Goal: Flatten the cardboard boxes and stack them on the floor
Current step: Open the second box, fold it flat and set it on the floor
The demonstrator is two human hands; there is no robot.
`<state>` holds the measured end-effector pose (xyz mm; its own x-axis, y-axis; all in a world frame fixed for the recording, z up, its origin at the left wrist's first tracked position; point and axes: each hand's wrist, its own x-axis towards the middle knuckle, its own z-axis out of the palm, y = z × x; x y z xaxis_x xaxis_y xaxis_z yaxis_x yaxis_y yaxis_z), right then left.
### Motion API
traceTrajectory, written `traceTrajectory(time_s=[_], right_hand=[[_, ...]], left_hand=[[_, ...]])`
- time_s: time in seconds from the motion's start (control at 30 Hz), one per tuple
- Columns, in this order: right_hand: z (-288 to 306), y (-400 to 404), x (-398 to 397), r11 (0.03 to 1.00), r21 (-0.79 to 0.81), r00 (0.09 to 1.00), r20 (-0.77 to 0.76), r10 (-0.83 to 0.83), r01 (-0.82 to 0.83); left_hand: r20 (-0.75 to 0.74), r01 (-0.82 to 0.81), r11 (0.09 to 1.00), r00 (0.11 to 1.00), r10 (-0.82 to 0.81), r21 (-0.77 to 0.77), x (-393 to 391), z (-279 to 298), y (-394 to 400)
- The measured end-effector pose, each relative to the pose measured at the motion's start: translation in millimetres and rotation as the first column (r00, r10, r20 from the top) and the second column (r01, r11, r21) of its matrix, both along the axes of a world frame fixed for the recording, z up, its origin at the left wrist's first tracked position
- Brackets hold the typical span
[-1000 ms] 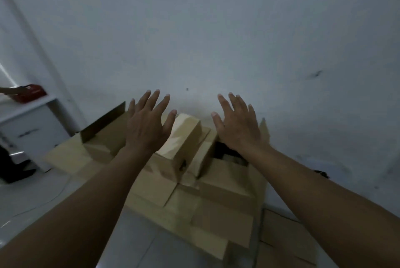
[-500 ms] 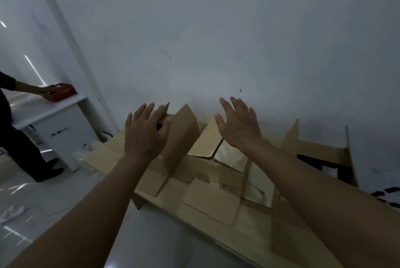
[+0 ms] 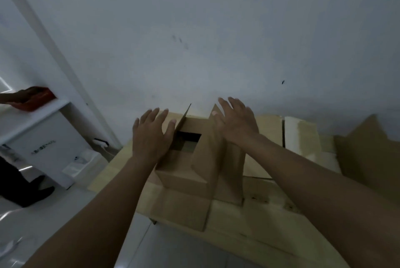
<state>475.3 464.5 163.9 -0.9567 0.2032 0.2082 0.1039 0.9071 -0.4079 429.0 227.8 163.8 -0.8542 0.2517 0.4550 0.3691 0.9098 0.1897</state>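
Both hands open, fingers straight: left hand [image 3: 151, 135] at the left edge of an upright box [image 3: 184, 172] w/ top flaps up, right hand [image 3: 234, 121] by its right flap. Box sits on flat cardboard [image 3: 270, 220] on the floor [image 3: 71, 209] by the wall [image 3: 194, 29]. Far left, another person's hand [image 3: 23, 95] on a red thing [image 3: 36, 100] atop a white cabinet [image 3: 49, 148].

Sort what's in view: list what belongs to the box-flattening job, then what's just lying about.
Job:
left hand
right hand
open cardboard box
flattened cardboard

Lying about:
white cabinet
red object
other person's shoe
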Motion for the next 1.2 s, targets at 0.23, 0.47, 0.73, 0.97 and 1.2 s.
traceTrajectory(time_s=[0.23,0.47,0.73,0.97,1.2], right_hand=[[-36,-56,-44,0.980,-0.046,0.976,0.101,-0.190,0.196],[-74,-87,-92,0.926,-0.066,0.912,0.215,-0.350,0.372],[-99,-104,-121,0.821,-0.133,0.794,0.377,-0.476,0.555],[-95,-73,-106,0.753,-0.098,0.727,0.366,-0.581,0.651],[-125,-65,-88,0.666,0.077,0.573,0.442,-0.690,0.742]], left_hand=[[0.135,0.230,0.973,0.965,-0.225,-0.021,-85,-45,-20],[0.307,0.328,0.944,0.895,-0.324,0.040,-143,-84,-8],[0.460,0.306,0.945,0.827,-0.323,0.113,-173,-111,4],[0.597,0.401,0.906,0.696,-0.399,0.138,-197,-127,0],[0.598,0.409,0.879,0.650,-0.469,0.244,-209,-126,-13]])
